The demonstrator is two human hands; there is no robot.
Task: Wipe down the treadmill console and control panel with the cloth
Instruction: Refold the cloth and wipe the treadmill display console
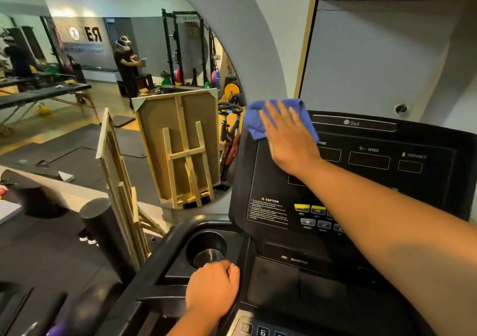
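The right hand (290, 139) lies flat with fingers spread, pressing a blue cloth (260, 119) against the upper left corner of the black treadmill console (374, 181), at about 11 o'clock from the TIME readout. The cloth bunches out past the fingertips over the console's top edge. The left hand (213, 288) is closed in a loose fist, resting on the tray just below the round cup holder (206, 248), at 7 o'clock from the console.

The right hand (289, 139) lies flat on the blue cloth (254, 121) at the top left corner of the black console (271, 181). The left hand (211, 289) rests closed beside the cup holder (206, 248).
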